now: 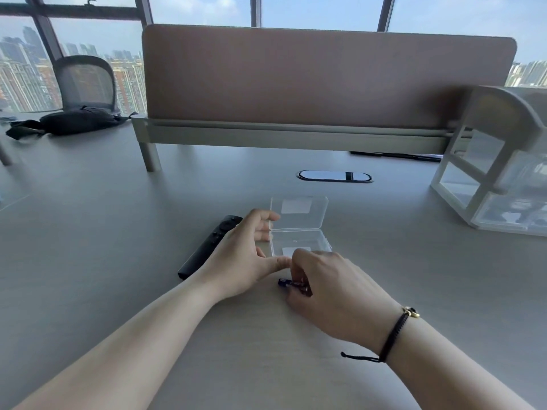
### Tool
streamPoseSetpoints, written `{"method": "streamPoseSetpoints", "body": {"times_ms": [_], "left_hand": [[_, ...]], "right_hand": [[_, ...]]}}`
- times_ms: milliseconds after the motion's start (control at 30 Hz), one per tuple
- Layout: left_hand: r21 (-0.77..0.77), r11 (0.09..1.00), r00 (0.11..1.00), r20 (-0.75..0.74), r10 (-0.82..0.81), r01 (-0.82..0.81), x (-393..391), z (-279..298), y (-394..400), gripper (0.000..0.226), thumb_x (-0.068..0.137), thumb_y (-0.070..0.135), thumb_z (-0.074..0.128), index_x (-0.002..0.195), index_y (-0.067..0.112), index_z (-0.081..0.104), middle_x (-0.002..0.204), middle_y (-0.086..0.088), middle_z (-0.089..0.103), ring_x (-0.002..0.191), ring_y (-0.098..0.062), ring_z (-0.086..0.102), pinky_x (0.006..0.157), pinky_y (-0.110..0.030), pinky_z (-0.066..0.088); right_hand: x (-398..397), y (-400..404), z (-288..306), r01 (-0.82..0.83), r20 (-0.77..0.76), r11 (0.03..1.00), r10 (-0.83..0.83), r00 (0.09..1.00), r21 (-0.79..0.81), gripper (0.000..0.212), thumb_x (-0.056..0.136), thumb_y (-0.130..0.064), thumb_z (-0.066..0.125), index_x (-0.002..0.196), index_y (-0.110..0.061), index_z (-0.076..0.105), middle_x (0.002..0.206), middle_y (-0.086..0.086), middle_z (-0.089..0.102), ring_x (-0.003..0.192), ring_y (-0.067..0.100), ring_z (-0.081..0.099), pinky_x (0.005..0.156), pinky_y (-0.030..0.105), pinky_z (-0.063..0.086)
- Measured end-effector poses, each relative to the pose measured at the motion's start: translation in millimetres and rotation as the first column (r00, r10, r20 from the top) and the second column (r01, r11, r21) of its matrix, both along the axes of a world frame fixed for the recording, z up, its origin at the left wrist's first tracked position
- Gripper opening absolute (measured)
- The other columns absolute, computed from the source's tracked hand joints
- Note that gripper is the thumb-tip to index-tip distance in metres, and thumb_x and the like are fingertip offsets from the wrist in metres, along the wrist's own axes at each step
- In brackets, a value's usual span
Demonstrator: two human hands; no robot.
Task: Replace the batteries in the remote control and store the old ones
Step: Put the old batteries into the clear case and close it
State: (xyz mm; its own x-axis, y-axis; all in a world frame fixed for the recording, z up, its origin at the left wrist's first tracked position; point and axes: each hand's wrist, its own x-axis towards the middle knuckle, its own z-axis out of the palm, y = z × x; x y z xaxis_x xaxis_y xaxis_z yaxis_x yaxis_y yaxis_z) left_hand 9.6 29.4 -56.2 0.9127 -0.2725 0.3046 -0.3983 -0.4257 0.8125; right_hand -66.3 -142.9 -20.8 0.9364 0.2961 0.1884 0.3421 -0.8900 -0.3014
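A black remote control lies button side up on the grey desk, left of centre. To its right stands a small clear plastic box, its lid folded back open. My left hand rests against the box's left side, thumb at the near corner and fingers by the hinge. Just in front of the box, my right hand has its fingers closed on dark blue batteries at the desk surface; only one end shows, and the count is hidden.
A brown divider panel on a metal rail crosses the back of the desk. In front of it is a cable port. A white drawer organiser stands at the right, a black bag at far left.
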Motion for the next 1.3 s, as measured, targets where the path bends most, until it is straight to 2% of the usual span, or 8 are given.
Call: {"method": "streamPoseSetpoints", "body": {"times_ms": [233,367,500,600,700,833,1000,1300], "left_hand": [[-0.015,1.0,1.0,-0.022,-0.006,0.005,2,-2,-1,0.067,0.058,0.053,0.081,0.116,0.055,0.046,0.128,0.011,0.055,0.102,0.0,0.062,0.083,-0.033,0.056],[0.006,1.0,1.0,-0.017,-0.001,0.001,2,-2,0,0.066,0.067,0.04,0.085,0.12,0.047,0.047,0.13,0.008,0.054,0.106,0.01,0.057,0.084,-0.031,0.055],[0.007,1.0,1.0,-0.018,0.003,-0.003,3,-2,0,0.068,0.067,0.036,0.089,0.12,0.044,0.047,0.131,0.007,0.055,0.109,0.001,0.06,0.084,-0.03,0.055],[0.04,0.999,1.0,-0.02,-0.011,0.012,-1,0,0,0.071,0.062,0.046,0.089,0.119,0.051,0.046,0.128,0.014,0.055,0.104,-0.008,0.063,0.085,-0.031,0.055],[0.086,0.994,0.998,0.01,-0.064,0.063,-9,4,-4,0.07,0.061,0.048,0.089,0.116,0.052,0.045,0.125,0.016,0.054,0.107,0.001,0.059,0.078,-0.02,0.05],[0.142,0.987,0.997,0.018,-0.079,0.076,-18,10,-7,0.068,0.059,0.052,0.089,0.11,0.045,0.044,0.118,0.016,0.054,0.099,0.012,0.054,0.073,-0.014,0.043],[0.15,0.987,0.999,0.006,-0.051,0.049,-20,12,-6,0.068,0.059,0.047,0.091,0.106,0.038,0.044,0.112,0.012,0.059,0.077,0.019,0.05,0.071,-0.015,0.039],[0.097,0.995,1.0,0.004,-0.018,0.018,-15,11,-6,0.068,0.058,0.042,0.092,0.102,0.034,0.04,0.113,0.011,0.058,0.094,0.011,0.057,0.072,-0.019,0.05]], "right_hand": [[5,-3,-7,-0.079,0.099,0.995,0.073,0.992,0.058,0.008,0.093,-0.025,0.053,0.098,-0.022,0.058,0.096,-0.002,0.064,0.085,0.026,0.061,0.072,0.041,0.05],[7,-4,-6,-0.096,0.129,0.984,0.077,0.989,0.15,0.006,0.084,-0.018,0.062,0.089,-0.019,0.065,0.083,-0.003,0.069,0.077,0.021,0.062,0.068,0.038,0.051],[15,-14,-1,0.044,0.105,0.918,-0.092,0.99,0.393,0.006,0.075,-0.013,0.073,0.075,-0.018,0.07,0.065,-0.008,0.069,0.066,0.007,0.063,0.055,0.013,0.046],[23,-23,0,0.179,0.048,0.804,-0.249,0.967,0.567,0.009,0.074,-0.014,0.078,0.073,-0.019,0.071,0.066,-0.009,0.072,0.064,0.003,0.065,0.053,0.012,0.046],[28,-25,-5,0.252,0.047,0.714,-0.37,0.928,0.653,0.014,0.077,-0.016,0.078,0.07,-0.023,0.068,0.066,-0.013,0.07,0.063,-0.001,0.062,0.052,0.009,0.041],[28,-13,-11,0.284,0.071,0.728,-0.415,0.907,0.624,0.013,0.078,-0.022,0.076,0.071,-0.026,0.066,0.069,-0.021,0.067,0.076,-0.004,0.06,0.061,0.006,0.041],[33,-4,-18,0.307,0.113,0.821,-0.405,0.907,0.481,0.017,0.078,-0.035,0.072,0.067,-0.024,0.064,0.067,-0.017,0.067,0.08,0.012,0.064,0.083,0.039,0.05],[48,-14,-29,0.261,0.279,0.884,-0.383,0.881,0.388,0.044,0.086,-0.046,0.061,0.052,-0.018,0.055,0.054,-0.008,0.063,0.066,0.023,0.059,0.075,0.036,0.044]]}}
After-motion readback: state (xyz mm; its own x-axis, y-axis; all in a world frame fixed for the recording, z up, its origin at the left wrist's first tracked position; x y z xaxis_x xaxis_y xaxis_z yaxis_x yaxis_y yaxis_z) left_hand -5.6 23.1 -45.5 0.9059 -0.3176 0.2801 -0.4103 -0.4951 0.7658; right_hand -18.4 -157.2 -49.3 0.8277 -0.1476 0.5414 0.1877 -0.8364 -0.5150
